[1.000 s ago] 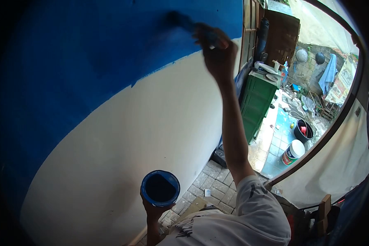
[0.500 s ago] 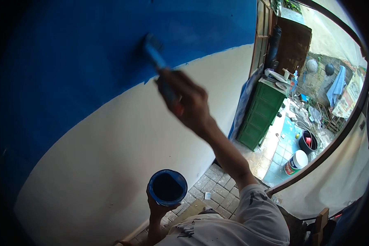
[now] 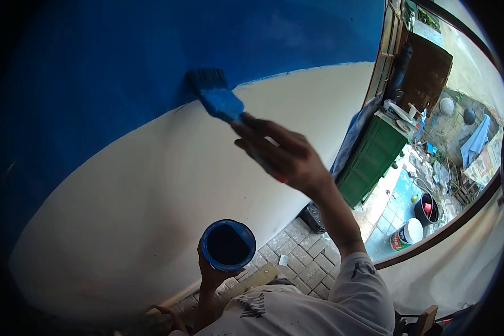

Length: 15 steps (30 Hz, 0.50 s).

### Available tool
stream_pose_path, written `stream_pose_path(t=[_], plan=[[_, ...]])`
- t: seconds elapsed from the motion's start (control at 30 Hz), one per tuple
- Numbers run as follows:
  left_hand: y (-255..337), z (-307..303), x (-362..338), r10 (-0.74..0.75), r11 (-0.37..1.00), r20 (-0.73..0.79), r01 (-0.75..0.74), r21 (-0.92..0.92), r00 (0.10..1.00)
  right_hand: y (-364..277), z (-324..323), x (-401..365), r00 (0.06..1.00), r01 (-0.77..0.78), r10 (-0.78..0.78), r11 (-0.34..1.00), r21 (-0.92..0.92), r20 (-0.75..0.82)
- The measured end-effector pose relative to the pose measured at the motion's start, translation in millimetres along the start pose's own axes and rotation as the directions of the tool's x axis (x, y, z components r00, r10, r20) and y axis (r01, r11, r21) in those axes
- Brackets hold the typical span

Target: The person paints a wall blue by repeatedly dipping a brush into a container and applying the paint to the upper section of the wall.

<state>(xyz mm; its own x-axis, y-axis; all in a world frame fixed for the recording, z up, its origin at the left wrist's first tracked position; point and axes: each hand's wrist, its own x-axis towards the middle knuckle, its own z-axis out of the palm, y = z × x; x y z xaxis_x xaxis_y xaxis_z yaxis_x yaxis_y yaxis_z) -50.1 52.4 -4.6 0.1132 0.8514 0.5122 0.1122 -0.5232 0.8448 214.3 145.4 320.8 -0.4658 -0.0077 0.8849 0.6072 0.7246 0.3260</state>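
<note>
Holding paintbrush (image 3: 221, 99) at wall, right hand (image 3: 297, 162) with fingers closed round handle, bristles at edge where blue paint (image 3: 112, 73) meets white wall area (image 3: 129, 207); left hand (image 3: 211, 273) lower down, fingers wrapped round paint pot (image 3: 228, 245), its open top facing up, dark inside, rim smeared blue; pot in front of white area, below brush; grey paving (image 3: 308, 260) underfoot; green cabinet (image 3: 372, 159) beyond right arm; outside, white-lidded bucket (image 3: 407, 234) near dark tub (image 3: 427, 210) with red thing inside, light blue cloth (image 3: 475, 141) hanging by outer wall
</note>
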Motion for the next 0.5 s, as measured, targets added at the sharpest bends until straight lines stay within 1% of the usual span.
stream_pose_path(t=[0.03, 0.1, 0.17, 0.23, 0.3, 0.37, 0.4, 0.43, 0.5], plan=[[-1, -1, -2, -0.011, 0.998, -0.010, 0.011, -0.055, 1.000, -2, -9, 7, 1.000, -0.020, 0.020, 0.999, 0.026, -0.019], [-1, -2, -2, -0.004, 0.999, -0.008, 0.004, -0.054, 1.000, 4, -20, 28, 0.991, -0.009, 0.001, 0.998, -0.055, -0.137], [3, -3, -2, -0.001, 0.999, 0.002, 0.002, -0.055, 1.000, 9, -16, 34, 0.993, -0.030, 0.022, 0.998, -0.064, -0.114], [11, -6, 0, 0.004, 0.998, 0.023, -0.005, 0.062, 1.000, 9, 4, 21, 0.999, -0.024, 0.024, 1.000, 0.019, -0.028], [9, -8, -1, 0.013, 0.999, 0.015, -0.014, 0.052, 1.000, -2, 11, 7, 0.999, -0.021, 0.021, 1.000, -0.007, -0.030], [7, -6, -1, 0.022, 0.999, -0.005, -0.022, 0.039, 1.000, -6, 2, 0, 0.996, -0.039, 0.038, 0.999, 0.014, 0.075], [6, -5, -4, 0.003, 1.000, -0.016, -0.004, -0.023, 1.000, -11, -7, 4, 0.992, -0.087, 0.085, 0.996, 0.026, 0.090], [6, -6, -6, -0.017, 0.996, -0.021, 0.015, -0.083, 1.000, -11, -17, 10, 0.992, -0.091, 0.088, 0.995, 0.029, 0.091], [3, -6, -6, -0.001, 0.998, -0.019, 0.000, -0.059, 1.000, -3, -33, 24, 0.996, -0.077, 0.080, 0.995, 0.070, -0.039]])
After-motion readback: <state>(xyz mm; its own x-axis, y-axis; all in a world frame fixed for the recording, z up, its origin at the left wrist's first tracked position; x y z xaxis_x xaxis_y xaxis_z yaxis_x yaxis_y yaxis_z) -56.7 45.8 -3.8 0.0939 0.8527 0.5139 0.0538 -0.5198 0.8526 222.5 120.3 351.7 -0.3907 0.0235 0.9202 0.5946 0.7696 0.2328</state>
